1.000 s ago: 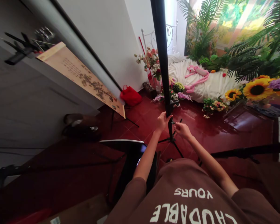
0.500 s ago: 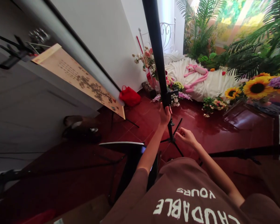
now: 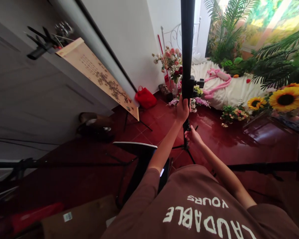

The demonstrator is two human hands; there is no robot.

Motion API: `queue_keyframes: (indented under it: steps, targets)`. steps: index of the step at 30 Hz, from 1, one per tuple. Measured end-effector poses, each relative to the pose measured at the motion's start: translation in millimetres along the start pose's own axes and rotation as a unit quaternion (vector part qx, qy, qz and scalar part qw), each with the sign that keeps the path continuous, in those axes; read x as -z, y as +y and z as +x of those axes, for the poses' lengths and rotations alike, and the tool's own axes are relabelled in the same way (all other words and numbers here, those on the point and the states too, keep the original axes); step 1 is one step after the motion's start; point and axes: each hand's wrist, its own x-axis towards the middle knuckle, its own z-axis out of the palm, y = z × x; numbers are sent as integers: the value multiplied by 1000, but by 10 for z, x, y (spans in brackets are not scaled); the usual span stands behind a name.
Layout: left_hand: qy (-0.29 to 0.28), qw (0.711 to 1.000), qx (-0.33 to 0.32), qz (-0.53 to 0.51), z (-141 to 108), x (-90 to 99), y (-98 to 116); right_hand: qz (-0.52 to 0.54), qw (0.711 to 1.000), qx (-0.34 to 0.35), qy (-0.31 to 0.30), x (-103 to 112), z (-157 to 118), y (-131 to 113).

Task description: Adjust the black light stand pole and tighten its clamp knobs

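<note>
A tall black light stand (image 3: 186, 43) rises in front of me, its spread legs on the floor. My left hand (image 3: 183, 110) is wrapped round its pole, just under an upper collar (image 3: 188, 87) with a side knob (image 3: 200, 83). Lower down, my right hand (image 3: 193, 136) has its fingers closed at the stand's lower clamp (image 3: 186, 126). Those fingers partly cover the clamp, so its knob is hard to make out.
A hanging scroll (image 3: 102, 79) and a red bag (image 3: 145, 97) are to the left. Flowers (image 3: 173, 56) and a white-draped bed (image 3: 241, 94) with a pink plush toy (image 3: 219, 75) stand beyond. Sunflowers (image 3: 282, 99) are right; a cardboard box (image 3: 84, 217) lies low left.
My right hand has moved in from beside the pole to the lower clamp. My left hand stays round the pole. The view has shifted, and the stand now looks more upright.
</note>
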Motion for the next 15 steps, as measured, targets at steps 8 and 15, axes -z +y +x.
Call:
queue_keyframes:
  steps: [8, 15]
  targets:
    - [2, 1000, 5, -6, -15, -3, 14, 393, 916, -41, -67, -165, 22, -40]
    - [15, 999, 24, 45, -269, 50, -122, 392, 919, -6, -52, -202, 56, -18]
